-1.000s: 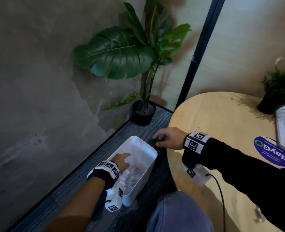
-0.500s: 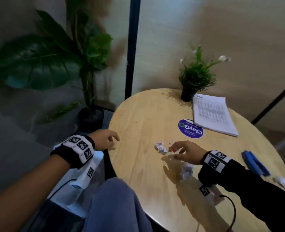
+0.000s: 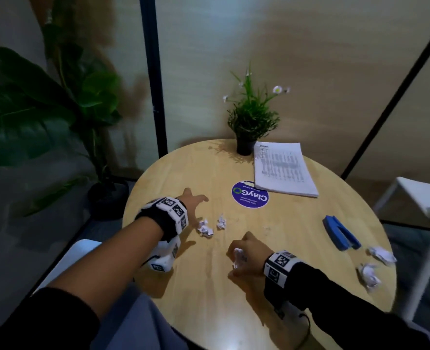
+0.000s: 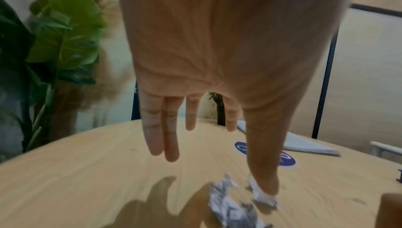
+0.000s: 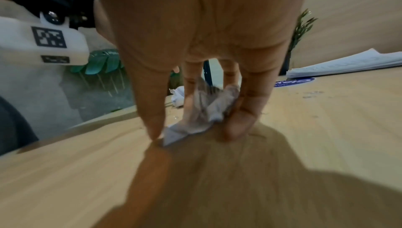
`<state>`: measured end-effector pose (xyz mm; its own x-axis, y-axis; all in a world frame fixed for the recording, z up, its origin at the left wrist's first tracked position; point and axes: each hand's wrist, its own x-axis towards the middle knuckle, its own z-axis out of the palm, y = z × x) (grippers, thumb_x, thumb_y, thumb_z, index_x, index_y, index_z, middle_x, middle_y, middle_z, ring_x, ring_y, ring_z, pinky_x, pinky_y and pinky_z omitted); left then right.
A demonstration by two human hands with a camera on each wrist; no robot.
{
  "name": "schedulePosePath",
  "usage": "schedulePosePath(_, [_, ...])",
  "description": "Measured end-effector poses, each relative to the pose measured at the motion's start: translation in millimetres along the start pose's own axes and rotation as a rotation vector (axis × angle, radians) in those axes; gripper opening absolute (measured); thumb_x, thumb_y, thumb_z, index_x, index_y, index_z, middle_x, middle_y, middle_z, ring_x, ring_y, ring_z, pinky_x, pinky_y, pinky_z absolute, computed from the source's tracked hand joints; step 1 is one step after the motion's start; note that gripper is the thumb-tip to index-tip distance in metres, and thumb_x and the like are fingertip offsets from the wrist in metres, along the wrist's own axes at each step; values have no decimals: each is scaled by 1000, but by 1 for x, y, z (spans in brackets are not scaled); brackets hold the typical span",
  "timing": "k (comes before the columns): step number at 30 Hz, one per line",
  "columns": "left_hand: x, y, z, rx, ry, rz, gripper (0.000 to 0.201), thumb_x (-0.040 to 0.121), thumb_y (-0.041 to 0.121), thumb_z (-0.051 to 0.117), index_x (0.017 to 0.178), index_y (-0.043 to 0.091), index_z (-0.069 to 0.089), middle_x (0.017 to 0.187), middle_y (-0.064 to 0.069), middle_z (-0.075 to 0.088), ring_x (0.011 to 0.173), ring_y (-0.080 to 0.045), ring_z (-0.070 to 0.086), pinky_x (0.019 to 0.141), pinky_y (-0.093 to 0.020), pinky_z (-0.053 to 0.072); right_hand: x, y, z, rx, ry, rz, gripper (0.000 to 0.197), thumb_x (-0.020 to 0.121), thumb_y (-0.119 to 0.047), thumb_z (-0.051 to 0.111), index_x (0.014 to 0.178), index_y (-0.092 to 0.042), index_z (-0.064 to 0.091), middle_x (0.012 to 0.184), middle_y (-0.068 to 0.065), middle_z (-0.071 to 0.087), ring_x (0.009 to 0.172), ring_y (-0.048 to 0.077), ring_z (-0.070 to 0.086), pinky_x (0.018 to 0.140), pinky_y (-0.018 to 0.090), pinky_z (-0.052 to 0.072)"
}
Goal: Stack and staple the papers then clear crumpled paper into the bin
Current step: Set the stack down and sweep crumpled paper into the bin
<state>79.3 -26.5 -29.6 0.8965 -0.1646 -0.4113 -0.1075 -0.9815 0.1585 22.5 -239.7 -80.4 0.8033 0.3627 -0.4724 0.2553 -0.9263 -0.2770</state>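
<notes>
A matt, pale wood grain is shown by the round wooden table (image 3: 297,223). Creased, rough folds are seen on the white crumpled paper balls (image 3: 205,227). A smooth, flat finish is kept by the stacked white printed paper sheets (image 3: 282,170). The blue plastic stapler (image 3: 341,232) looks smooth, and the round purple sticker (image 3: 250,194) faintly glossy.

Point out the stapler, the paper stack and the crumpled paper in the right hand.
stapler (image 3: 341,233), head view, middle of its blue top arm.
paper stack (image 3: 282,170), head view, printed top sheet.
crumpled paper (image 5: 206,109), right wrist view, its creased middle between the fingers of the right hand (image 5: 195,45).
</notes>
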Motion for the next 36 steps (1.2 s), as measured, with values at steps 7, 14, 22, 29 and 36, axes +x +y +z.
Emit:
schedulePosePath(7, [31, 28, 42, -50, -20, -12, 99, 69, 57, 71, 144, 45, 9, 144, -15, 15, 121, -43, 49, 97, -46, 46, -15, 28, -6, 159, 126, -32, 13, 75, -8, 66, 84, -16, 69, 71, -12, 42, 65, 10, 45, 65, 18, 35])
schedulePosePath(14, [45, 51, 52, -93, -16, 38, 90, 80, 39, 70, 148, 34, 12, 134, -16, 26, 112, -39, 54, 99, -40, 44, -59, 95, -30, 307, 266, 147, 27, 75, -5, 65, 61, -25, 53, 71, -2, 57, 50, 10, 52, 40, 17, 44])
schedulePosePath(22, [52, 63, 61, 3, 24, 25, 50, 86, 14, 55, 131, 34, 44, 130, -9, 37, 104, -31, 59, 84, -31, 49, -108, 182, -49, 304, 399, 428, 26, 70, -33, 78, 64, -26, 54, 70, -10, 52, 73, 13, 53, 63, 23, 38])
schedulePosePath(29, [56, 65, 53, 75, 5, 7, 26, 88, 11, 57, 113, 14, 58, 119, -13, 52, 103, -35, 60, 80, -33, 48, -122, 214, -36, 274, 324, 725, 54, 79, -42, 70, 118, -15, 45, 114, 4, 56, 76, 13, 56, 62, 11, 41])
schedulePosePath(36, [36, 44, 18, 7, -45, 68, 16, 82, 3, 60, 83, 18, 54, 96, -2, 64, 64, -11, 53, 50, -11, 39, -109, 207, -24, 170, 137, 819, 39, 94, -39, 46, 120, -10, 49, 113, 3, 46, 118, 22, 47, 94, 25, 35])
